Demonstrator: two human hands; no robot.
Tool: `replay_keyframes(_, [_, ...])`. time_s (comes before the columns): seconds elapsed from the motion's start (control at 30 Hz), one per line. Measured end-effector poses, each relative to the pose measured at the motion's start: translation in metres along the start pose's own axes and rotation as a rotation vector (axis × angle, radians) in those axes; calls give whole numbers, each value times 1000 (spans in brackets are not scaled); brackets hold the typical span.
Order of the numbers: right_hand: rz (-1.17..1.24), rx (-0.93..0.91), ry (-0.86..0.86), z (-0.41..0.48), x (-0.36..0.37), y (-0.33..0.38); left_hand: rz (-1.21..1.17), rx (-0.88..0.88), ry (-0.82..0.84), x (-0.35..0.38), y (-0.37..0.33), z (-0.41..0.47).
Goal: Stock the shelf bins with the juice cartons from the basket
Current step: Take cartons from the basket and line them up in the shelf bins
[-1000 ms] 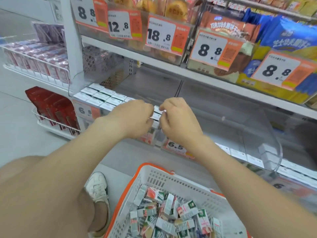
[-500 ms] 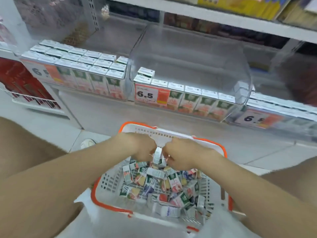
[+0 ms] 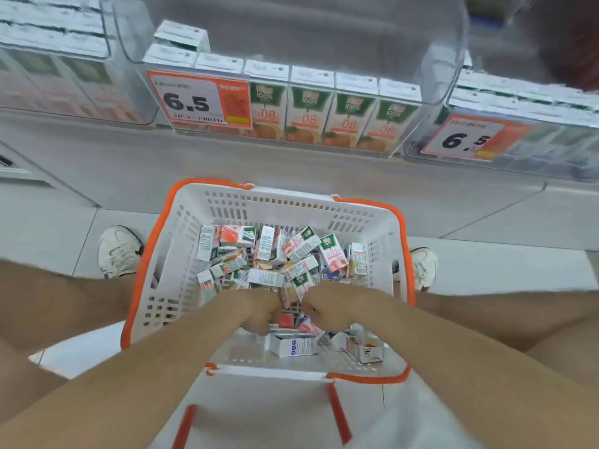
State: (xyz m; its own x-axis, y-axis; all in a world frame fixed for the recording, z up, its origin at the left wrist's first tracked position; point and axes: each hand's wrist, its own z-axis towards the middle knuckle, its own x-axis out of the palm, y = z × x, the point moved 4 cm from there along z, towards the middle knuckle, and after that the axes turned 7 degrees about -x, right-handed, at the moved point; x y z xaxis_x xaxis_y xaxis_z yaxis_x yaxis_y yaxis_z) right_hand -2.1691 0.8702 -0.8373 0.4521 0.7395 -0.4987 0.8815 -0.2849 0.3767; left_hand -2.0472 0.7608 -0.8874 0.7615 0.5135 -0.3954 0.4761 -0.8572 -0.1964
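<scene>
The juice cartons [image 3: 269, 264] lie in a loose heap inside the white basket [image 3: 152, 254] with the orange rim, tumbled every way and piled mostly toward its twelve o'clock wall. Both hands are down in that heap nearer the six o'clock side. The left hand [image 3: 259, 311] and the right hand [image 3: 327, 311] sit knuckle to knuckle, with a reddish carton [image 3: 287, 320] showing in the gap between them. The fingers of both are curled under and buried among the cartons, so I cannot tell whether either grips anything. A white carton with blue print [image 3: 293, 346] lies flat just at six o'clock of the hands.

The basket stands on the pale floor between two white shoes, the left shoe [image 3: 118, 251] at nine o'clock and the right shoe [image 3: 421, 268] at three. Its orange handles [image 3: 340, 413] hang down on the near side.

At twelve o'clock, well apart from the basket, the clear middle bin [image 3: 453, 43] holds a shelf row [image 3: 311, 115] of upright cartons behind its see-through front wall. A 6.5 price tag [image 3: 197, 98] covers the left part of that front. A blurred left bin [image 3: 55, 59] packed with cartons sits at ten o'clock, and a right bin [image 3: 534, 147] with its own tag [image 3: 466, 137] at two.
</scene>
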Motion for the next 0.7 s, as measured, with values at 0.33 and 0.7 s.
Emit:
replay_keyframes(0.33, [189,-16,39,17,54,20,-298,-33,48,24,2,19])
replay_keyframes(0.7, [-39,24,112,7,43,12,-779,-65,-75,-7,33,3])
